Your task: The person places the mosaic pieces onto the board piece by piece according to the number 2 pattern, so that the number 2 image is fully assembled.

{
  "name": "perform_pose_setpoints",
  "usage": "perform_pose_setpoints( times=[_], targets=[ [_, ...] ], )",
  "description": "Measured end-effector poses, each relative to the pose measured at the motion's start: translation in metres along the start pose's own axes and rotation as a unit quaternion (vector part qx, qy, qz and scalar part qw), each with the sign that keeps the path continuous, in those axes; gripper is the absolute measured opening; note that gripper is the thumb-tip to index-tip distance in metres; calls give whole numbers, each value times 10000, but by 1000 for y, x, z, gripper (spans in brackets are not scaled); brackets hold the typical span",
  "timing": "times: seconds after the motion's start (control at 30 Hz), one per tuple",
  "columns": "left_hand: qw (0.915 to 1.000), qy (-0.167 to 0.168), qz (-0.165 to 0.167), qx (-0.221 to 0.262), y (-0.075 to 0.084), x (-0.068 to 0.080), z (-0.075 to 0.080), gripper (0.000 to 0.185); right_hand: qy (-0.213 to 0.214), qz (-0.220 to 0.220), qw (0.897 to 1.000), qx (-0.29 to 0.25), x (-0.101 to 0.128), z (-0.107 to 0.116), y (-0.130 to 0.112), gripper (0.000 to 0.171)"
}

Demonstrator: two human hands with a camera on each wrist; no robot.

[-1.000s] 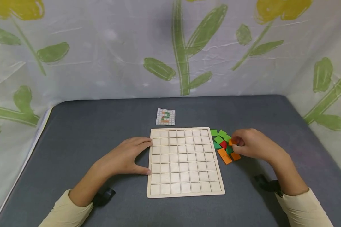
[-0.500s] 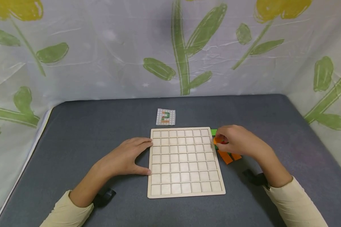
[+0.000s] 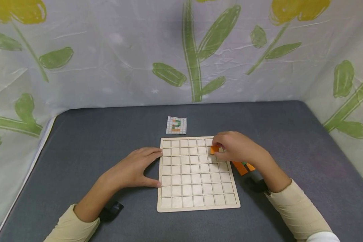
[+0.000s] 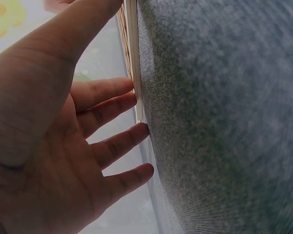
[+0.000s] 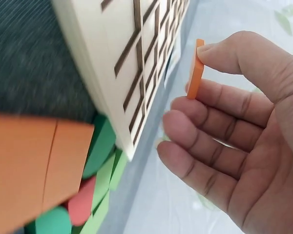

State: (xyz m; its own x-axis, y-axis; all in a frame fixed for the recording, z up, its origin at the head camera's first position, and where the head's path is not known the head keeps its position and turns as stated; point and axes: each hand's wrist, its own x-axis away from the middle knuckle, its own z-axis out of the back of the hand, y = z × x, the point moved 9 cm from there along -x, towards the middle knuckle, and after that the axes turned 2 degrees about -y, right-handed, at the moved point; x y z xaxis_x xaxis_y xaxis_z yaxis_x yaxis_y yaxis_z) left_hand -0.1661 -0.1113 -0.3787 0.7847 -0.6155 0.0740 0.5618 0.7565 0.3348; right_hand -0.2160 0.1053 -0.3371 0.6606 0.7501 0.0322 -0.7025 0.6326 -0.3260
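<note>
Orange tile (image 3: 214, 149), thin and flat: pinched in the right hand (image 3: 237, 148) between thumb and fingertip, tilted on edge in the right wrist view. The remaining fingers of that hand are loosely bent beside it. Tile position: over the upper right part of the pale wooden board (image 3: 186, 178), around the second row from the far edge. The right wrist view shows a gap between tile and board face.

Left hand (image 3: 128, 170): spread, thumb well apart from the fingers, tips of thumb and forefinger at the board's left edge. The left wrist view shows two fingertips meeting the edge and two lying beyond the far corner.

Board: flat on the dark grey table (image 3: 124, 121), marked with a grid of square recesses. Just past its far edge lies a small printed card (image 3: 176, 125) bearing a coloured figure on a grid.

Right of the board, partly hidden by the right forearm: loose orange tiles (image 3: 240, 168). The right wrist view adds a red tile (image 5: 83, 200), dark green tiles (image 5: 98, 146) and light green tiles (image 5: 118, 168), clustered by the board's edge; exact count cannot be told.

Backdrop: whitish sheet (image 3: 109, 67) with yellow flowers and green leaves.
</note>
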Motion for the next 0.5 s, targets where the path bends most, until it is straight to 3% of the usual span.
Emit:
perform_pose_setpoints(
  times=[0.5],
  targets=[
    [10000, 1, -7, -18, 0, 1, -2, 94, -368, 142, 9991, 129, -29, -13, -20, 8]
  ],
)
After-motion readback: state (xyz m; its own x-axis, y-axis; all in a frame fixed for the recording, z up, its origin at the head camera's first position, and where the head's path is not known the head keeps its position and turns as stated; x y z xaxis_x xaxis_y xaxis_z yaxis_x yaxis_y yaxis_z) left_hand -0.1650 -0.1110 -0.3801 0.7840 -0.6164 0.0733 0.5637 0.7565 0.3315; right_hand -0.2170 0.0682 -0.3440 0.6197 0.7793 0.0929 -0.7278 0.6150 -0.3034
